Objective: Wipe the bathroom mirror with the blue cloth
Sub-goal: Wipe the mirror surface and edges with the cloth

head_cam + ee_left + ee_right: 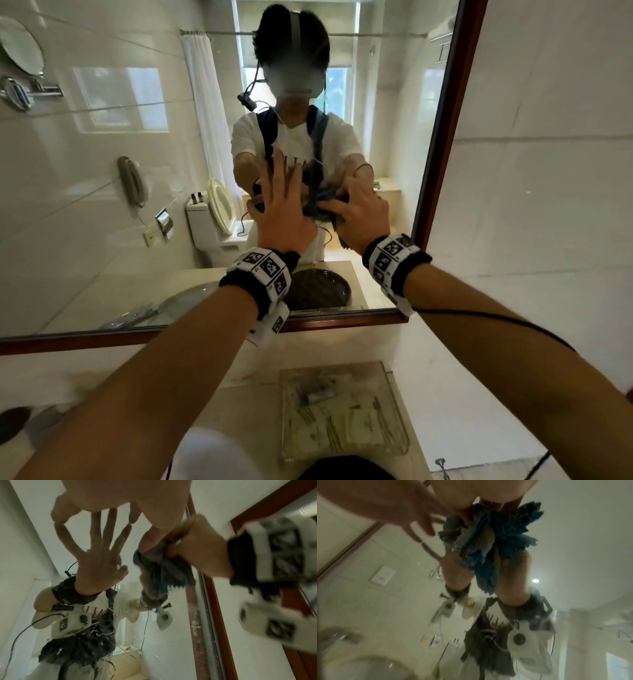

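The large bathroom mirror (102,178) fills the head view, in a brown wooden frame. My left hand (284,205) lies flat on the glass with its fingers spread and holds nothing. Just right of it, my right hand (359,212) grips the bunched blue cloth (320,202) and presses it on the glass near the mirror's lower right. The left wrist view shows my left hand (106,497) touching its own reflection, with my right hand (197,547) and the cloth (159,563) beside it. In the right wrist view the cloth (505,524) is crumpled under my right hand (479,490).
The mirror's frame (445,137) ends just right of my right hand, with tiled wall (548,171) beyond. Below lies the counter with a clear tray (342,411) of toiletries. A black cable (496,318) trails from my right wrist. Toilet, shower curtain and window appear only as reflections.
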Tool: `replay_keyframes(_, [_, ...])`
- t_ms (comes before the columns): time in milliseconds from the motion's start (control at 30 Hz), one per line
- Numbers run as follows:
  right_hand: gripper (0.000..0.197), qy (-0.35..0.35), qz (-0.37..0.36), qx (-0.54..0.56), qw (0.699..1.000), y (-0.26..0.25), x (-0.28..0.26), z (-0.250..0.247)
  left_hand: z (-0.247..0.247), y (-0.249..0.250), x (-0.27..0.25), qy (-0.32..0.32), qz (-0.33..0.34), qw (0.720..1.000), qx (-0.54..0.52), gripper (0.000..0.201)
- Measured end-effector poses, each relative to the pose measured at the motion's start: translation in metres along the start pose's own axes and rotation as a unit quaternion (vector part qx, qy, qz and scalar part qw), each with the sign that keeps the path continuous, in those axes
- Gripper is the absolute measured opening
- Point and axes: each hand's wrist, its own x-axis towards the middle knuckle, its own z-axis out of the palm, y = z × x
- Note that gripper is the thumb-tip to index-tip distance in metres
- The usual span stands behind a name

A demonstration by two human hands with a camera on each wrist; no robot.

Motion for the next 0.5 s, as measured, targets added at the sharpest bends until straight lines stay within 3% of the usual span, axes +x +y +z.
replay_keyframes(133, [0.026, -0.095, -0.034, 0.000, 0.995, -0.006, -0.071, 0.028, 0.002, -0.004, -0.011, -0.032, -0.008, 0.999, 0.004, 0.084])
replay_keyframes(267, [0.024, -0.152, -0.040, 0.002, 0.987, -0.006, -0.093, 0.036, 0.005, -0.007, -0.016, -0.038, -0.004, 0.999, 0.010, 0.084])
replay_keyframes(367, [0.025, -0.140, -0.049, 0.004, 0.989, -0.002, -0.081, 0.028, 0.005, -0.008, -0.016, -0.039, -0.003, 0.999, 0.011, 0.084])
replay_keyframes(500, [0.027, -0.074, 0.004, 0.001, 0.997, 0.013, -0.043, 0.000, 0.003, -0.009, -0.015, -0.045, -0.003, 0.999, 0.011, 0.085])
